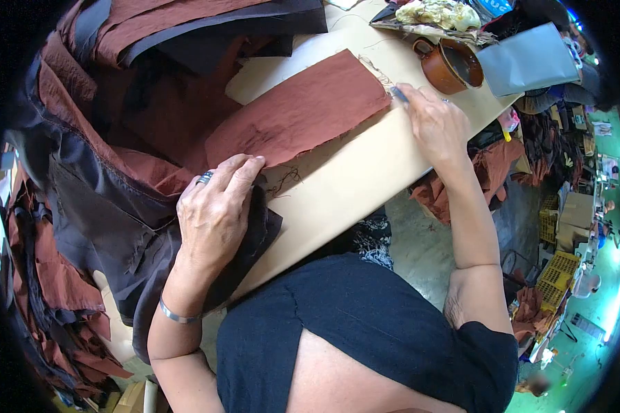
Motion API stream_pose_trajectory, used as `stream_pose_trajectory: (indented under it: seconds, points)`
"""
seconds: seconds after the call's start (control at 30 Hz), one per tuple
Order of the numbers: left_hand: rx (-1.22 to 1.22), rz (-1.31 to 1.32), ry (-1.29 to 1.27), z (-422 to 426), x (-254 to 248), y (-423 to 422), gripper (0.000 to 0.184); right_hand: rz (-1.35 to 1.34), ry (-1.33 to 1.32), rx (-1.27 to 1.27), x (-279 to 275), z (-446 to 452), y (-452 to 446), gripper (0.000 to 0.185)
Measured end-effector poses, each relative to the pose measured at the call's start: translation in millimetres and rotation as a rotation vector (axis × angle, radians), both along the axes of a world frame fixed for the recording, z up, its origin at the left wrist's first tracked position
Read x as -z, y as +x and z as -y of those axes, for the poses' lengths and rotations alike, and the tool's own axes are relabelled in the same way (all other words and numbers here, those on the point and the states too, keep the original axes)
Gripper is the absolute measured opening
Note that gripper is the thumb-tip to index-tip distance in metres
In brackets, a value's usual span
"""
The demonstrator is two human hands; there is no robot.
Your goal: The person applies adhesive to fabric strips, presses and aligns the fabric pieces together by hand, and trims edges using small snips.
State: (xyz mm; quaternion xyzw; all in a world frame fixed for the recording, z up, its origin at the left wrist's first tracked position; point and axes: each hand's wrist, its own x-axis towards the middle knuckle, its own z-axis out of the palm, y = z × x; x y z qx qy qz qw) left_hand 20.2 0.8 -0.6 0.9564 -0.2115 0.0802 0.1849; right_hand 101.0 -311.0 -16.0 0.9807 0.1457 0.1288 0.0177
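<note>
A rust-brown fabric piece (303, 110) lies flat across the pale table (344, 168), its lower edge frayed. My left hand (217, 199) pinches its near edge between thumb and fingers. At the far right end of the piece, my right hand (435, 124) is closed round a small blue-grey tool (399, 94); its tip is too small to name. Loose threads (377, 69) lie beside that end, and more threads (282, 180) sit by my left fingertips. Dark and rust-brown garment cloth (110, 206) is heaped around and under my left wrist.
A brown mug (451, 67) stands beyond my right hand, with a grey-blue flat packet (530, 60) beside it. Crumpled whitish cloth (437, 14) lies at the far edge. More cloth hangs at left (62, 275). Yellow crates (556, 279) and people are farther off at right.
</note>
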Motion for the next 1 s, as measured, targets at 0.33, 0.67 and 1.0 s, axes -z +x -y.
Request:
stream_pose_trajectory:
  seconds: [0.33, 0.67, 1.0]
  points:
    - [0.019, -0.011, -0.001, -2, 0, 0, 0.036, 0.091, -0.103, -0.119, -5, -12, 31, 0.032]
    - [-0.011, -0.025, -0.174, -6, 4, 5, 0.031, -0.027, 0.019, -0.035, -14, -5, 22, 0.035]
    - [-0.033, -0.137, -0.259, -6, -2, 5, 0.035, 0.027, 0.028, -0.121, 0, -10, 32, 0.034]
